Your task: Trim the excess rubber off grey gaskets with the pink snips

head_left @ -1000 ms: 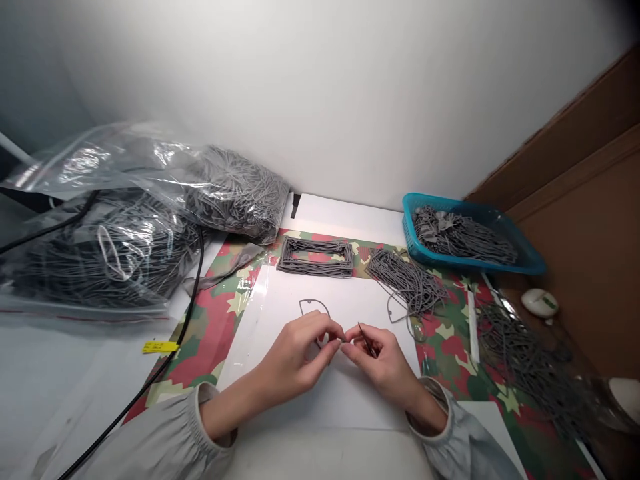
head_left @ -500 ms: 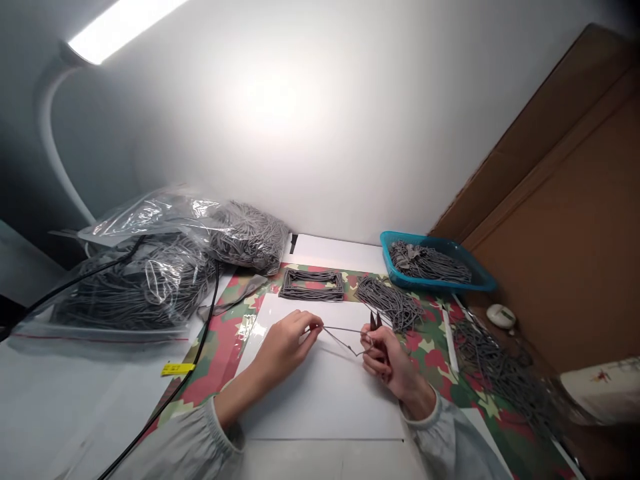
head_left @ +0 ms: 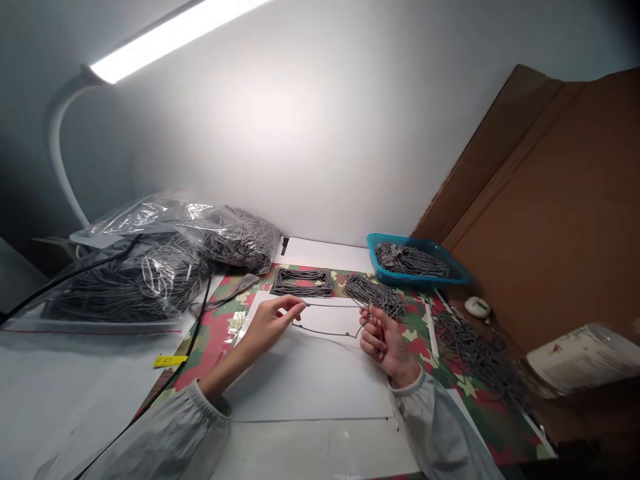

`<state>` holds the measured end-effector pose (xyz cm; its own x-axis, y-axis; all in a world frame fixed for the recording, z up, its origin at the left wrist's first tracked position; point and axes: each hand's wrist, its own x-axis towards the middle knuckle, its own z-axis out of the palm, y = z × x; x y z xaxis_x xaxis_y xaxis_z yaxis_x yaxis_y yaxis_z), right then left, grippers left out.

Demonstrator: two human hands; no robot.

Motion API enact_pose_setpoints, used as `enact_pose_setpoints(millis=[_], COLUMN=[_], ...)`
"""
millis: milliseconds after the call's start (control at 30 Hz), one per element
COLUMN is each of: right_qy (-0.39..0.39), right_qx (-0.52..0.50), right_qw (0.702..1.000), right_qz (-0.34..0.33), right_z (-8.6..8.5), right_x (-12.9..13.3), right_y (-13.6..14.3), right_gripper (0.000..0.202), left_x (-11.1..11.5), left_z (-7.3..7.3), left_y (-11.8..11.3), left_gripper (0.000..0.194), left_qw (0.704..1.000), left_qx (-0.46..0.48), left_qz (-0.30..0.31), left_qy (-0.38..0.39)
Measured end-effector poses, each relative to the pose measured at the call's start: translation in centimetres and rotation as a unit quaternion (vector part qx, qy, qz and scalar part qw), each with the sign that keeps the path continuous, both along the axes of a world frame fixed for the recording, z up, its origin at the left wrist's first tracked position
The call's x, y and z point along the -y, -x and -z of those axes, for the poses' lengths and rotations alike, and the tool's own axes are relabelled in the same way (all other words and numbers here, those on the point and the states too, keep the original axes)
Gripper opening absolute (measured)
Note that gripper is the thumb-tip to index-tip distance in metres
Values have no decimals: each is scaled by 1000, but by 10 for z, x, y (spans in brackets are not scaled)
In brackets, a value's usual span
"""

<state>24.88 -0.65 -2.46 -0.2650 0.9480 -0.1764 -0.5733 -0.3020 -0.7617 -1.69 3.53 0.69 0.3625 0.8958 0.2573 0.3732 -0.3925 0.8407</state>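
A thin grey rubber gasket (head_left: 325, 333), a loop with small nubs along it, is stretched between my two hands above a white sheet (head_left: 310, 380). My left hand (head_left: 273, 327) pinches its left end between thumb and fingertips. At the right end, my right hand (head_left: 385, 340) is closed around it, fingers curled in. The dark pointed snips seen in this hand earlier are hardly visible now. Just beyond the sheet, similar gaskets lie in a neat rectangular stack (head_left: 303, 291), with a loose pile of gaskets (head_left: 377, 295) to its right.
Clear plastic bags (head_left: 145, 280) packed with grey strands stand at left, with a black cable (head_left: 200, 320) before them. A blue basket (head_left: 423, 280) holds more at back right. Trimmed grey scraps (head_left: 480, 360) lie at right, near a cardboard panel (head_left: 550, 220). A lamp (head_left: 170, 40) shines above.
The gasket has opened from a narrow triangle into a wider loop. My right hand has turned, and the snips' blades no longer stand out. The whole view has shifted slightly.
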Motion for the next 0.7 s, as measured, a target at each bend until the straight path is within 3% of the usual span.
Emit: enact_pose_setpoints(millis=[167,333,467,700], right_qy=[-7,-22,-31,-61], right_qx=[102,240,348,519], right_qw=[994,966,929,839], right_qz=[39,89,123,149], right_z=[-9,-11,-16,-42], right_x=[7,0,-31,-106], right_y=[13,30,41,53], right_gripper=[24,29,30,32], left_x=[-7,-14,-28,-69], left_z=[0,1,-3,-14], left_y=[7,12,14,7], left_gripper=[26,26,27,29], left_qw=[999,995,986,958], left_qx=[16,1,-41,-170], left_qz=[-41,-97,-160,-231], left_qy=[25,18,3,4])
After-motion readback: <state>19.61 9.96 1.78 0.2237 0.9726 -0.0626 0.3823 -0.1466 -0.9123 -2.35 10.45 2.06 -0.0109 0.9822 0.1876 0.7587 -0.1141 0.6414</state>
